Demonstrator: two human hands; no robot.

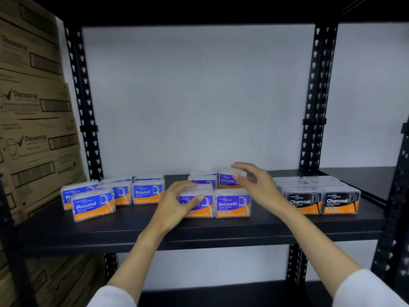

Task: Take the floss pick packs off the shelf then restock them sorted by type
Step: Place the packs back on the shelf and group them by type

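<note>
Near the shelf's front edge, the left hand grips a front Smooth pack; the right hand hovers spread above the back one. These clear boxes look light, stiff, slick: best pinched across their sides.

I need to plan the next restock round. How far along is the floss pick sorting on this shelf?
Nearly done, it seems. The Round packs sit grouped at the left, the Charcoal packs at the right, the Smooth packs in the middle. The left hand grips a front Smooth pack; the right hand hovers open over the back ones. Probably only straightening the slightly skewed Round packs remains.
</note>
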